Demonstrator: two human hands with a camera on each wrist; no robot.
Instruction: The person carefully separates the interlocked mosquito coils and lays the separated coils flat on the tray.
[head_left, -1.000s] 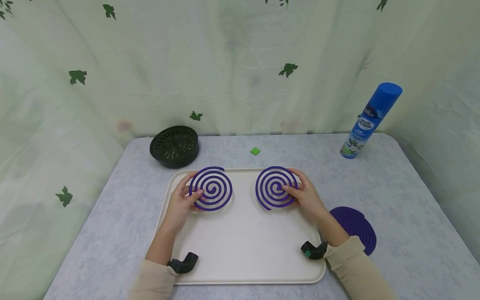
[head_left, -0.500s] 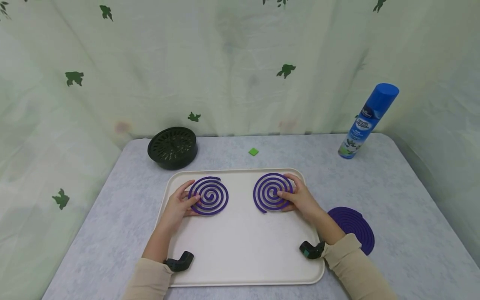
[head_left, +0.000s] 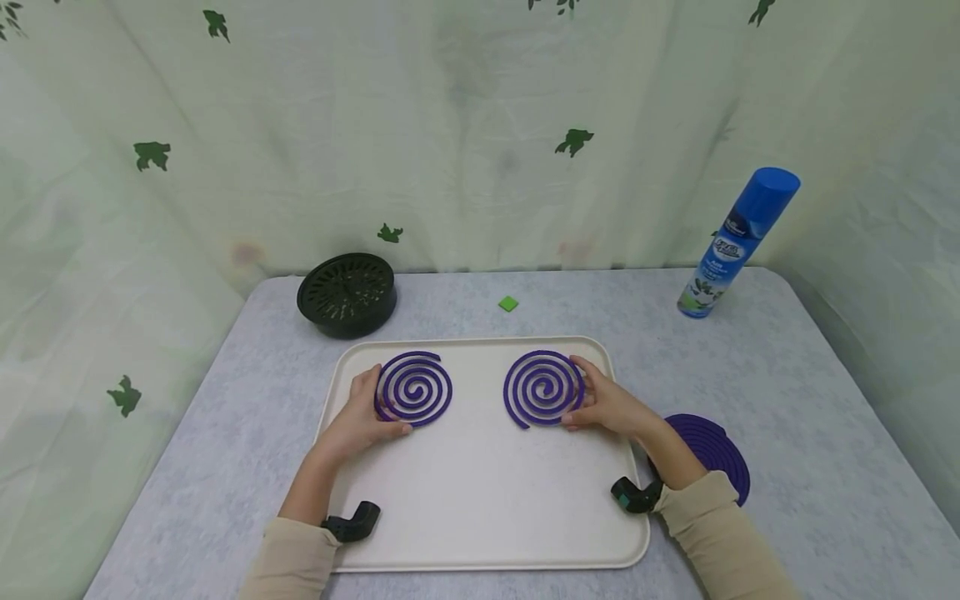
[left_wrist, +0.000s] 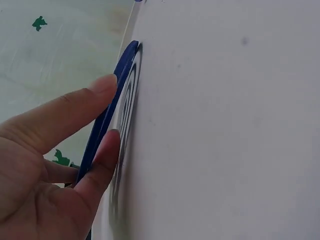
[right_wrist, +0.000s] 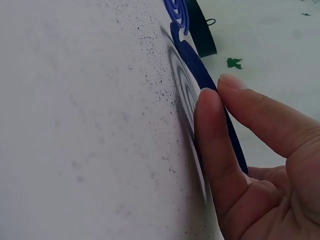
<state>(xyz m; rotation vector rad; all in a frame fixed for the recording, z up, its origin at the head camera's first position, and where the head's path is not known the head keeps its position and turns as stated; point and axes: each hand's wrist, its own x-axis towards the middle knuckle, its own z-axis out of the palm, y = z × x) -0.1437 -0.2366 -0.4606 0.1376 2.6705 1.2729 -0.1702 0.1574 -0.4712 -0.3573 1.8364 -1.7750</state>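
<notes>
Two purple mosquito coils are held just over the white tray (head_left: 487,492). My left hand (head_left: 354,427) pinches the left coil (head_left: 415,390) at its left edge; in the left wrist view that coil (left_wrist: 107,107) is edge-on, a little above its shadow, with a finger on either side. At the right edge of the right coil (head_left: 545,389), my right hand (head_left: 607,406) grips with its thumb low on the rim. The right wrist view has this coil (right_wrist: 200,67) tilted between thumb and finger, its shadow beside it. Other fingers are partly hidden behind the coils.
Another purple coil, tightly wound (head_left: 716,454), lies right of the tray, partly behind the right forearm. A black slotted round holder (head_left: 347,292) is at the back left. A blue spray can (head_left: 738,242) stands back right. A green square (head_left: 508,304) lies behind the tray.
Both coils have come down toward the tray and slightly nearer to me. Each thumb has slid from the coil's face to its lower edge.
</notes>
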